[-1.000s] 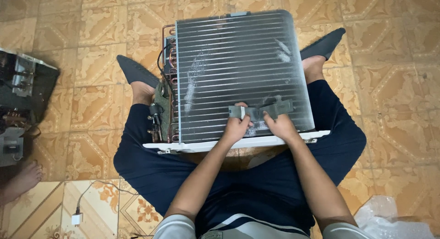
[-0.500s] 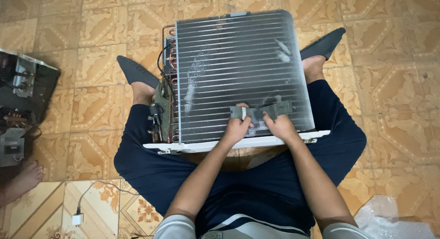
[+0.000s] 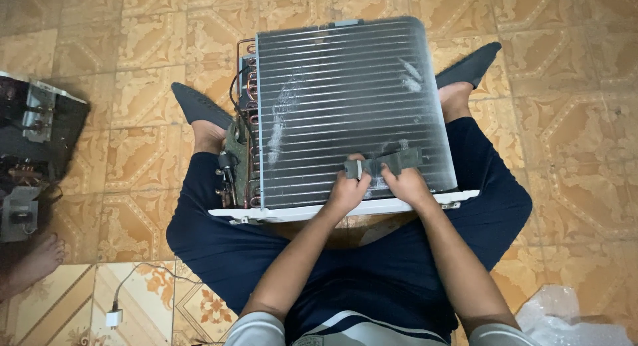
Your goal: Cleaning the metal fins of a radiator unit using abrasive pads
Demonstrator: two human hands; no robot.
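Two hands: my left hand (image 3: 347,188) and right hand (image 3: 403,184) each pinch the grey strip (image 3: 384,163)
Strip: I see it flat on the finned coil (image 3: 345,100)
Coil: across my lap, above the floor (image 3: 100,54)

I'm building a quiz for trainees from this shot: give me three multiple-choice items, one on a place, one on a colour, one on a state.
1. Where does the silver finned metal coil unit sit?
A. between the seated person's legs
B. on a bench
C. against a wall

2. What colour is the flat strip under the hands?
A. red
B. grey
C. yellow

3. How are the hands placed?
A. both raised
B. one on the floor
C. both pressing the strip

Answers:
1 A, dark trouser legs flank it on the tiled floor.
2 B, it looks dull grey.
3 C, left hand and right hand rest on it.
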